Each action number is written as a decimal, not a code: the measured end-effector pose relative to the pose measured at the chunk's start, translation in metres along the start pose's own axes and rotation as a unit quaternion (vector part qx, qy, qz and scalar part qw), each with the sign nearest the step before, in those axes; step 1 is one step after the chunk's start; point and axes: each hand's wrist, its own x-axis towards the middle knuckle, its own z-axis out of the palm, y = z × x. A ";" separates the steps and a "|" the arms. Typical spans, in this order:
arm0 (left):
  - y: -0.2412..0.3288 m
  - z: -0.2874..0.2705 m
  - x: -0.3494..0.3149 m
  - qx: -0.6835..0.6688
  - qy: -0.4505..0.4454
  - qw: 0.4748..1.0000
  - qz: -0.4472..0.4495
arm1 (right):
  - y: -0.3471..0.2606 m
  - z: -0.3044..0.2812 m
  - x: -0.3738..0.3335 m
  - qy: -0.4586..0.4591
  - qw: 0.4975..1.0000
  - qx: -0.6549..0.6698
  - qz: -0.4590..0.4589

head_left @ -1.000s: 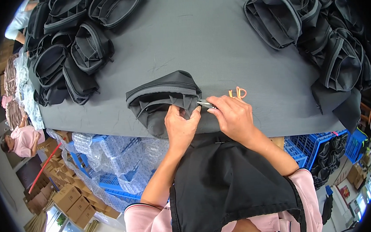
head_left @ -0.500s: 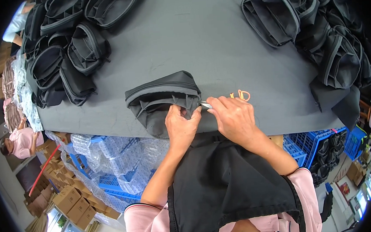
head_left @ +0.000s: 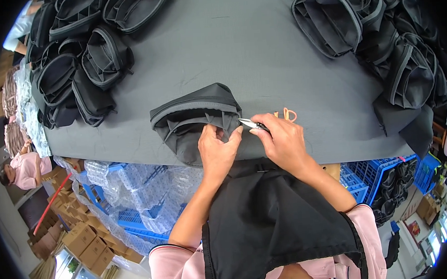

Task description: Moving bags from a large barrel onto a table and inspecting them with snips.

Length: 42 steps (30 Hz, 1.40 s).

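Observation:
A black zippered pouch (head_left: pixel 195 103) lies with its mouth open toward me on the grey-covered table, thin dividers showing inside. My left hand (head_left: pixel 217 149) grips the pouch's right side, thumb outside and fingers reaching into the mouth. Closed around a pair of small thread snips (head_left: pixel 252 123) is my right hand (head_left: pixel 284 142). The snips' pointed metal blades, slightly parted, reach the pouch's right edge near my left thumb. Any thread at the blade tips is too small to make out. Just beyond my right hand rests an orange cord loop (head_left: pixel 289 115).
Heaps of similar black pouches stand at the far left (head_left: pixel 81 66) and far right (head_left: pixel 381 38) of the table (head_left: pixel 218 48). Below its near edge are blue plastic crates (head_left: pixel 361 179) and bubble wrap (head_left: pixel 150 195). Cardboard boxes (head_left: pixel 89 245) and another person (head_left: pixel 25 169) appear at left.
My right hand has drawn slightly back, and more of the snips' blades shows beside the pouch. The left hand keeps its hold with hardly any movement.

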 end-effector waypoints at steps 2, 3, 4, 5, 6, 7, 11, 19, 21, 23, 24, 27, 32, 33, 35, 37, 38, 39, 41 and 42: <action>-0.005 -0.003 0.003 -0.018 -0.044 0.997 -0.054 | 0.010 0.005 0.000 -0.044 0.997 0.029 0.058; -0.007 -0.005 0.005 -0.018 -0.044 0.997 -0.054 | 0.011 0.004 -0.002 -0.044 0.997 0.029 0.058; -0.010 -0.008 0.008 -0.059 -0.078 0.993 -0.066 | 0.013 0.003 -0.004 -0.009 0.995 0.077 0.062; -0.011 -0.010 0.010 -0.100 -0.111 0.986 -0.079 | 0.015 0.003 -0.006 0.026 0.990 0.126 0.066; -0.010 -0.011 0.013 -0.132 -0.127 0.979 -0.089 | 0.020 0.003 -0.009 0.021 0.982 0.165 0.093; -0.008 -0.012 0.017 -0.132 -0.127 0.979 -0.089 | 0.021 0.003 -0.010 0.020 0.982 0.166 0.093; -0.009 -0.012 0.025 -0.121 -0.189 0.964 -0.141 | 0.015 -0.003 -0.016 -0.043 0.978 0.171 0.110; -0.005 -0.013 0.026 -0.119 -0.198 0.963 -0.139 | 0.017 -0.003 -0.025 -0.088 0.991 0.097 0.030; -0.004 -0.013 0.025 -0.126 -0.200 0.961 -0.143 | 0.016 -0.001 -0.024 -0.079 0.994 0.079 0.011; -0.002 -0.013 0.025 -0.150 -0.199 0.957 -0.146 | 0.013 -0.001 -0.022 -0.075 0.995 0.068 -0.006; -0.003 -0.013 0.025 -0.151 -0.199 0.957 -0.146 | 0.012 -0.002 -0.021 -0.070 0.996 0.056 -0.021; -0.006 -0.014 0.026 -0.129 -0.204 0.960 -0.141 | 0.014 0.000 -0.020 -0.046 0.995 0.021 -0.082; -0.001 -0.015 0.026 -0.140 -0.210 0.956 -0.149 | 0.014 -0.003 -0.025 -0.033 0.996 0.023 -0.081; -0.001 -0.015 0.027 -0.140 -0.211 0.956 -0.149 | 0.013 -0.005 -0.026 -0.023 0.996 0.034 -0.073; 0.000 -0.016 0.027 -0.141 -0.216 0.956 -0.139 | 0.010 -0.005 -0.022 -0.022 0.997 0.027 -0.068; 0.001 -0.017 0.027 -0.143 -0.217 0.955 -0.143 | 0.009 -0.005 -0.020 -0.021 0.998 0.020 -0.063; 0.000 -0.017 0.028 -0.145 -0.216 0.954 -0.148 | 0.008 -0.005 -0.019 -0.026 0.997 0.012 -0.069; -0.001 -0.017 0.028 -0.145 -0.217 0.954 -0.148 | 0.008 -0.005 -0.018 -0.032 0.997 0.004 -0.075; -0.004 -0.016 0.028 -0.135 -0.226 0.953 -0.148 | 0.010 -0.007 -0.019 -0.045 0.996 -0.008 -0.081; -0.005 -0.016 0.028 -0.135 -0.225 0.954 -0.148 | 0.011 -0.008 -0.020 -0.059 0.994 -0.020 -0.087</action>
